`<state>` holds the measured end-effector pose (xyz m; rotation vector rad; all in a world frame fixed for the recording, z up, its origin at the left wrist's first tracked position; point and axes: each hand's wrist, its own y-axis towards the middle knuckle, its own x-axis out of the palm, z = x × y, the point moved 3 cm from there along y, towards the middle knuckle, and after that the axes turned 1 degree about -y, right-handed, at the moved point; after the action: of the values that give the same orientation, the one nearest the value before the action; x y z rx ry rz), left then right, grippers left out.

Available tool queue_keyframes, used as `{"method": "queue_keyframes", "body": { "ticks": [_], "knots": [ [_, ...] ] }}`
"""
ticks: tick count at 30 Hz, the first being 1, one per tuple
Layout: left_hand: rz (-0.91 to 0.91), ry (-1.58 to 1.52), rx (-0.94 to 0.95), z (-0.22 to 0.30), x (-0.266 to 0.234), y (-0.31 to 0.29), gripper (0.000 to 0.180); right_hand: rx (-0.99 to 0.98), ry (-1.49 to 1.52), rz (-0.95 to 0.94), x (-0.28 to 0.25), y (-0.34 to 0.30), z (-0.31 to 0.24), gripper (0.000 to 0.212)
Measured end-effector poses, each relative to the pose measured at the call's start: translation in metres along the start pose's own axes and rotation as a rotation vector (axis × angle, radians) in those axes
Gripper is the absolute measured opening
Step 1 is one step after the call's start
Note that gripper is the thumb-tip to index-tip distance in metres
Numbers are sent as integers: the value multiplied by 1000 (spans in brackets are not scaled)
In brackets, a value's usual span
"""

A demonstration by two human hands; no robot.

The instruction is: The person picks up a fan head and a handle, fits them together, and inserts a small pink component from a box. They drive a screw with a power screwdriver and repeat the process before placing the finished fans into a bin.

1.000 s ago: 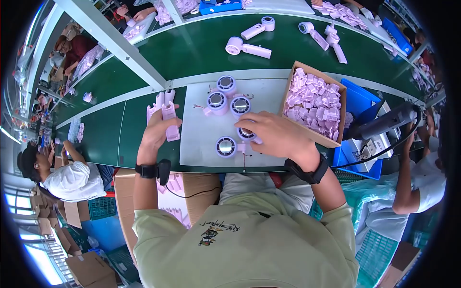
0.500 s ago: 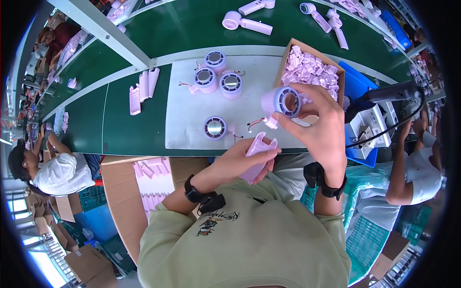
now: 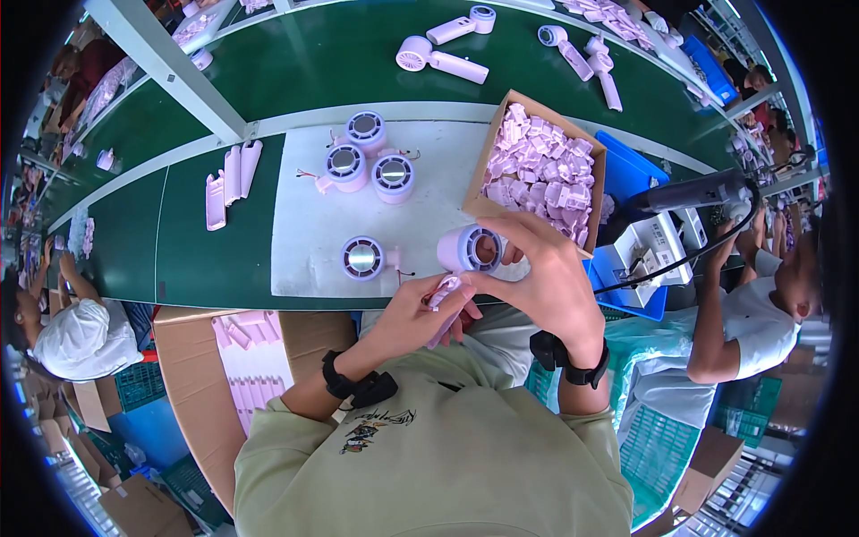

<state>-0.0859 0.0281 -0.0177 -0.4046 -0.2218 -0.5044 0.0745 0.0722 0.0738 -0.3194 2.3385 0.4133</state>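
Observation:
My right hand (image 3: 542, 276) grips a lilac fan head (image 3: 460, 251) between thumb and fingers, its round, open-centred face turned to the right. Just below it, my left hand (image 3: 420, 311) is closed around a pale pink handle shell (image 3: 446, 288), largely hidden by the fingers. The fan head's lower end is at the shell's top; whether they are joined cannot be seen. On the white board (image 3: 304, 255), one fan head (image 3: 362, 259) lies left of my hands. Farther back stand three more, including a front one (image 3: 393, 177), with short wires showing.
A carton (image 3: 494, 134) of small pink parts stands right of the board, beside a blue bin (image 3: 626, 161) and a black tool with a cable (image 3: 684, 193). Handle shells (image 3: 234, 179) lie left. Assembled handheld fans (image 3: 447, 63) rest on the green belt. An open carton (image 3: 192, 376) is near my left arm.
My right hand has lowered the fan head toward the handle shell, bringing the two together. My left hand has tilted the shell. The whole view has shifted slightly.

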Motion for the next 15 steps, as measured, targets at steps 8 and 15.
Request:
{"method": "queue_keyframes", "body": {
  "ticks": [8, 15],
  "knots": [
    [-296, -427, 173, 6, -10, -19, 68, 46, -416, 136, -25, 66, 83, 26],
    [-696, -806, 122, 2, -12, -12, 75, -35, -661, 71, -18, 86, 142, 31]
  ]
}}
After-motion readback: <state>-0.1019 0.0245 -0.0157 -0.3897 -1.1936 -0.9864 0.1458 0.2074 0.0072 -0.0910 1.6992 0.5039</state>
